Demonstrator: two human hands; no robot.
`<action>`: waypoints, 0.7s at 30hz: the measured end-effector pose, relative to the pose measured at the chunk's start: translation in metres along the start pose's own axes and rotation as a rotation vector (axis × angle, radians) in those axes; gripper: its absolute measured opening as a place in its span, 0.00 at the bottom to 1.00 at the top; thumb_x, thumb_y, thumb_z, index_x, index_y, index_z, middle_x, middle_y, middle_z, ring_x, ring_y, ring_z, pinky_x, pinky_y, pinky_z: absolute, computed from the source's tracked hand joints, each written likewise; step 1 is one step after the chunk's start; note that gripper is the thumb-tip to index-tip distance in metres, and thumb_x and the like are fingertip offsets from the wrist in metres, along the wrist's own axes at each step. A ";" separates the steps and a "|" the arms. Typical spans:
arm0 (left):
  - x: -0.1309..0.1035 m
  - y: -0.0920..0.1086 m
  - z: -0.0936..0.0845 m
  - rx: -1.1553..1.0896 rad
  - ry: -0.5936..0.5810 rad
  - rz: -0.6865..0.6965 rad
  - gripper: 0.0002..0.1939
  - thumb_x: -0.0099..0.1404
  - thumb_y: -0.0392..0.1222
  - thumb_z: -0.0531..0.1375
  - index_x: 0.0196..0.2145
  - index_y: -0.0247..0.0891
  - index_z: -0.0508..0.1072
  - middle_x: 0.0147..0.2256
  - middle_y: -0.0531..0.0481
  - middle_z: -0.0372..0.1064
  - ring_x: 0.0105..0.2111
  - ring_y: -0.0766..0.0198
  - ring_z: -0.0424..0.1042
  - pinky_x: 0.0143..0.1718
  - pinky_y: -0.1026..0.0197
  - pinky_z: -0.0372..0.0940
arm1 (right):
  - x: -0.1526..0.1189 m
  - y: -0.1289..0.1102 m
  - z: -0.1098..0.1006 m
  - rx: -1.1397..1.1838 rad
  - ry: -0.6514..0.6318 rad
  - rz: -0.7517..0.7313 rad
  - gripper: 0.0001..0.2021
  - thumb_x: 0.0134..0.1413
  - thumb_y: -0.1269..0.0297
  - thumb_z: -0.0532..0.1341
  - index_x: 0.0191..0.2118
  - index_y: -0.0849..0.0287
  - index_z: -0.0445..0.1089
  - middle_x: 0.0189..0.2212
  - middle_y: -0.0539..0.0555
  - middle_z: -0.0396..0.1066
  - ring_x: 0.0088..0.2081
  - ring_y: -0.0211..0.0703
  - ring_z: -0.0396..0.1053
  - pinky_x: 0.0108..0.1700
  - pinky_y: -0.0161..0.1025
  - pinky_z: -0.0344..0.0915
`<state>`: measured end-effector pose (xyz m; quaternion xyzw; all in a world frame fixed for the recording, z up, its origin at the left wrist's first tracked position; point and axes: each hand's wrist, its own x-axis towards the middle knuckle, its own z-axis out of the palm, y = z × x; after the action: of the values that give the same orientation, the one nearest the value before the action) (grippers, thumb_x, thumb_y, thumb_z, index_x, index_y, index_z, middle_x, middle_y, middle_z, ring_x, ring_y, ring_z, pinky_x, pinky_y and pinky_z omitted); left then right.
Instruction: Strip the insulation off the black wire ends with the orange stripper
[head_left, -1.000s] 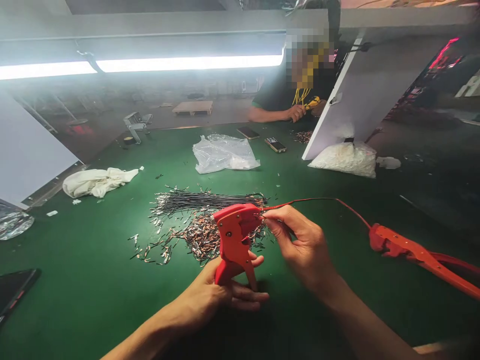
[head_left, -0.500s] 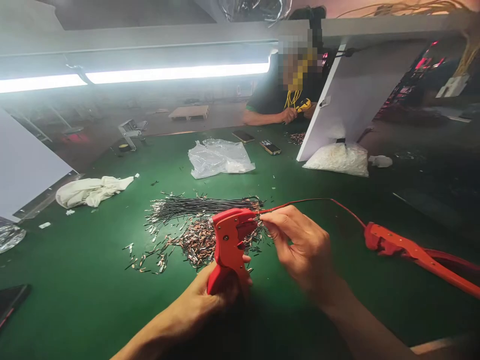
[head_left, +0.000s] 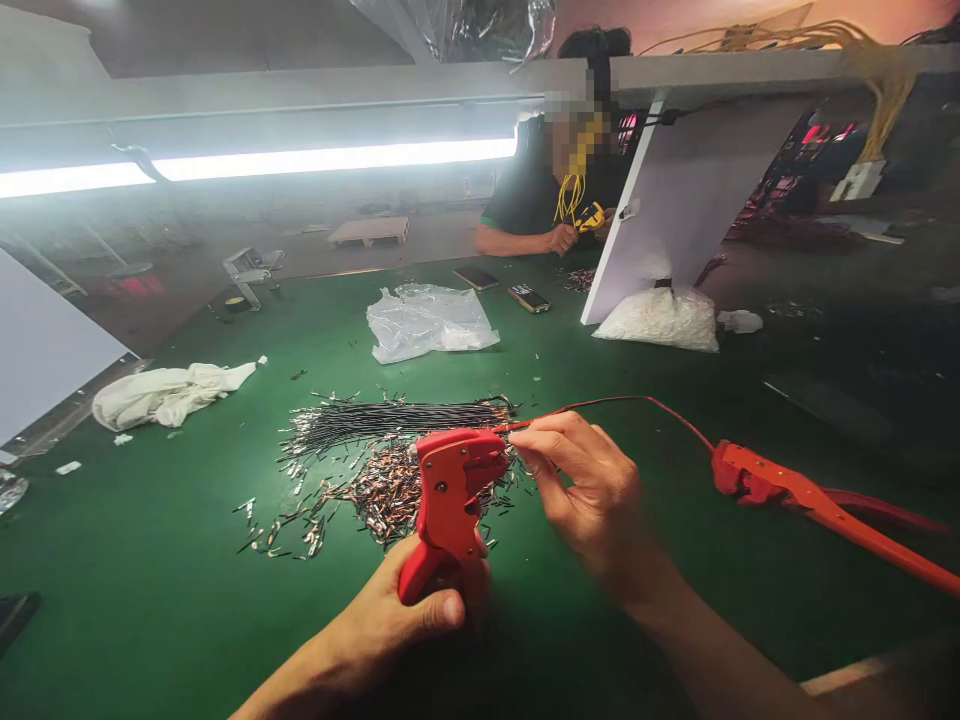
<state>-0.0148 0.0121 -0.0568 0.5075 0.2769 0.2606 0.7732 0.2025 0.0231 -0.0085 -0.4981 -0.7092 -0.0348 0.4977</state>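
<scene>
My left hand [head_left: 405, 610] is wrapped round the handles of a red-and-orange wire stripper [head_left: 446, 495], held upright with its jaws to the right. Its thumb lies across the front of the lower handle. At the jaws, my right hand [head_left: 589, 490] is closed in a pinch; what sits between the fingertips is too small to make out. A thin red wire [head_left: 649, 399] runs from beside the stripper's head past these fingers to a second wire stripper [head_left: 757, 475] on the right. Behind the held tool lie a bundle of black wires [head_left: 397, 418] and a heap of short wire pieces [head_left: 382, 495].
A crumpled plastic bag [head_left: 431, 325], a white cloth [head_left: 169, 393] and two phones [head_left: 529, 298] lie on the green table [head_left: 150, 560]. A filled bag [head_left: 660, 320] stands by a slanted white panel [head_left: 637, 215]. Across the table a person [head_left: 517, 235] holds a yellow tool [head_left: 590, 218].
The view has shifted slightly, so the scene sits a little further left. My left thumb now shows along the front of the handle. The right hand keeps its pinch at the jaws.
</scene>
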 end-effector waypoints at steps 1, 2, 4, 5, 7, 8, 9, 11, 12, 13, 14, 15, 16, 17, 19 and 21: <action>0.000 0.001 0.000 0.012 -0.005 0.005 0.28 0.55 0.58 0.66 0.43 0.35 0.69 0.32 0.49 0.66 0.31 0.65 0.64 0.32 0.63 0.56 | 0.000 -0.001 0.000 -0.005 -0.008 0.000 0.07 0.60 0.75 0.59 0.38 0.57 0.74 0.32 0.53 0.75 0.34 0.42 0.71 0.36 0.40 0.64; 0.000 0.002 0.001 0.021 -0.009 0.009 0.27 0.55 0.59 0.66 0.42 0.34 0.69 0.31 0.49 0.65 0.30 0.65 0.63 0.31 0.63 0.56 | 0.000 -0.001 0.000 -0.010 -0.013 0.003 0.07 0.60 0.74 0.59 0.38 0.57 0.74 0.32 0.54 0.75 0.34 0.42 0.71 0.36 0.40 0.64; 0.001 0.004 0.002 0.040 -0.019 0.014 0.24 0.56 0.59 0.65 0.37 0.34 0.69 0.28 0.50 0.64 0.28 0.66 0.62 0.30 0.64 0.56 | -0.001 -0.001 0.000 -0.022 -0.015 0.005 0.08 0.60 0.74 0.59 0.37 0.57 0.74 0.32 0.53 0.75 0.34 0.42 0.71 0.36 0.40 0.64; 0.001 0.005 0.002 0.049 -0.021 0.012 0.24 0.56 0.59 0.65 0.35 0.34 0.69 0.28 0.50 0.64 0.28 0.66 0.62 0.30 0.64 0.57 | -0.001 -0.001 0.000 -0.028 -0.016 0.005 0.08 0.60 0.74 0.58 0.37 0.57 0.74 0.32 0.53 0.75 0.34 0.42 0.71 0.36 0.40 0.64; 0.002 0.007 0.002 0.066 -0.016 0.018 0.23 0.56 0.59 0.64 0.32 0.34 0.69 0.26 0.50 0.64 0.27 0.67 0.61 0.29 0.64 0.56 | -0.001 0.000 0.000 -0.039 -0.015 -0.005 0.08 0.60 0.74 0.59 0.37 0.57 0.74 0.32 0.53 0.75 0.33 0.42 0.71 0.35 0.39 0.64; 0.002 0.007 0.002 0.076 -0.014 0.018 0.23 0.56 0.60 0.64 0.31 0.34 0.68 0.26 0.50 0.63 0.26 0.67 0.61 0.28 0.64 0.56 | -0.002 0.000 0.000 -0.044 -0.018 -0.009 0.07 0.60 0.74 0.59 0.37 0.57 0.74 0.32 0.53 0.75 0.33 0.41 0.71 0.35 0.39 0.64; 0.003 0.008 0.001 0.087 -0.010 0.020 0.24 0.56 0.60 0.64 0.30 0.34 0.68 0.25 0.50 0.63 0.26 0.67 0.61 0.28 0.65 0.56 | -0.002 0.000 0.000 -0.047 -0.018 -0.015 0.07 0.60 0.74 0.59 0.37 0.57 0.74 0.31 0.53 0.75 0.32 0.41 0.71 0.34 0.38 0.64; 0.003 0.007 -0.001 0.114 -0.005 0.019 0.25 0.55 0.62 0.64 0.29 0.34 0.67 0.24 0.51 0.63 0.25 0.68 0.61 0.27 0.65 0.55 | -0.003 -0.001 0.000 -0.053 -0.017 -0.020 0.07 0.60 0.74 0.59 0.37 0.58 0.74 0.31 0.53 0.75 0.31 0.40 0.71 0.33 0.38 0.64; 0.003 0.007 -0.001 0.125 -0.001 0.018 0.25 0.55 0.62 0.64 0.29 0.34 0.67 0.23 0.52 0.63 0.25 0.68 0.61 0.26 0.65 0.54 | -0.004 -0.002 0.000 -0.056 -0.019 -0.020 0.07 0.59 0.74 0.59 0.37 0.59 0.74 0.31 0.53 0.75 0.31 0.40 0.71 0.33 0.37 0.64; 0.002 0.006 -0.002 0.127 0.002 0.018 0.25 0.55 0.62 0.64 0.29 0.34 0.67 0.23 0.52 0.63 0.24 0.68 0.61 0.26 0.65 0.53 | -0.004 -0.002 0.000 -0.060 -0.019 -0.021 0.07 0.59 0.74 0.59 0.37 0.59 0.74 0.30 0.53 0.75 0.31 0.40 0.71 0.33 0.37 0.64; 0.002 0.005 -0.002 0.120 0.007 0.018 0.25 0.54 0.62 0.65 0.29 0.34 0.66 0.23 0.52 0.63 0.24 0.69 0.61 0.26 0.65 0.52 | -0.004 -0.003 0.000 -0.062 -0.019 -0.024 0.07 0.59 0.74 0.59 0.37 0.59 0.74 0.30 0.53 0.75 0.30 0.40 0.71 0.33 0.37 0.64; 0.002 0.005 -0.002 0.107 0.010 0.015 0.25 0.54 0.61 0.65 0.29 0.35 0.65 0.22 0.53 0.63 0.23 0.69 0.60 0.25 0.65 0.52 | -0.005 -0.003 0.000 -0.065 -0.019 -0.028 0.07 0.60 0.74 0.59 0.37 0.59 0.74 0.30 0.53 0.75 0.30 0.40 0.71 0.33 0.37 0.65; 0.002 0.004 -0.002 0.093 0.012 0.011 0.25 0.53 0.61 0.66 0.29 0.35 0.65 0.22 0.53 0.63 0.22 0.69 0.60 0.24 0.66 0.52 | -0.005 -0.004 -0.001 -0.067 -0.018 -0.033 0.07 0.60 0.74 0.59 0.37 0.59 0.74 0.30 0.53 0.75 0.30 0.39 0.71 0.33 0.36 0.65; 0.002 0.004 -0.001 0.080 0.013 0.006 0.25 0.53 0.60 0.66 0.29 0.36 0.64 0.22 0.54 0.62 0.22 0.70 0.60 0.24 0.66 0.52 | -0.005 -0.004 -0.001 -0.067 -0.015 -0.039 0.07 0.60 0.74 0.59 0.37 0.59 0.74 0.30 0.53 0.75 0.30 0.39 0.71 0.33 0.36 0.65; 0.001 0.004 0.000 0.073 0.019 -0.011 0.25 0.52 0.60 0.67 0.29 0.36 0.64 0.21 0.54 0.62 0.21 0.70 0.60 0.23 0.66 0.53 | -0.006 -0.004 -0.002 -0.067 -0.010 -0.048 0.07 0.59 0.74 0.59 0.37 0.58 0.74 0.31 0.52 0.75 0.30 0.39 0.72 0.33 0.36 0.65; 0.001 0.004 0.000 0.081 0.027 -0.025 0.25 0.51 0.60 0.67 0.29 0.36 0.64 0.21 0.54 0.61 0.21 0.70 0.60 0.22 0.66 0.53 | -0.006 -0.005 -0.002 -0.065 -0.011 -0.052 0.08 0.59 0.75 0.59 0.37 0.58 0.74 0.31 0.52 0.75 0.30 0.38 0.72 0.33 0.35 0.65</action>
<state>-0.0141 0.0143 -0.0532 0.5311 0.3040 0.2464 0.7515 0.2005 0.0153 -0.0095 -0.4957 -0.7230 -0.0678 0.4763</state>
